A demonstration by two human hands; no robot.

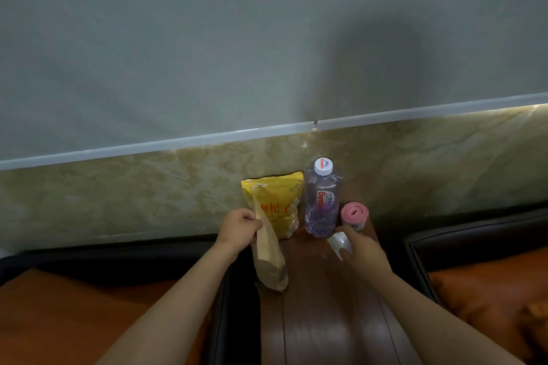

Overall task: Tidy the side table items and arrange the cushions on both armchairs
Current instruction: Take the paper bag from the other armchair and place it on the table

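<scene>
left grip pinching brown pouch top, long axis toward wall | right grip curled round white cup, half hidden

On the dark wooden table, a yellow bag and a clear bottle with a white cap stand side by side against the wall, with a pink roll to the right of the bottle. The left hand pinches the top of a brown pouch at the table's left edge. The right hand holds a tilted white cup. An orange cushion lies on the left armchair, and another cushion lies on the right one.
</scene>
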